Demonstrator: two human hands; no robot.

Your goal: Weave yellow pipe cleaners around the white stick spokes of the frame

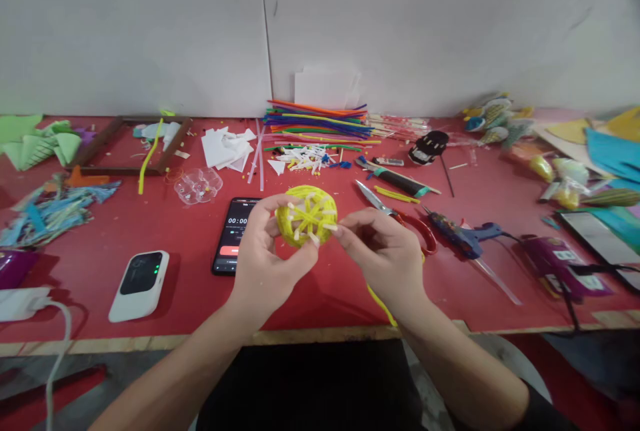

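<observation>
Above the table's front half I hold a small round yellow woven piece (285,225), with yellow strands crossing its middle and pale stubby ends around the ring. My left hand (273,254) is closed on its left side, the thumb along the lower rim. At the right rim, the thumb and fingertips of my right hand (383,251) pinch a pale end. A yellow strand (383,305) hangs below my right hand to the table edge; its upper part is hidden by the hand.
Scissors (375,199), a glue gun (465,239) and a cutter (400,181) lie on the right. Left of my hands are a phone (230,237) and a white hotspot device (140,287). Coloured pipe cleaners (320,121) are piled at the back, near a brown frame (120,167).
</observation>
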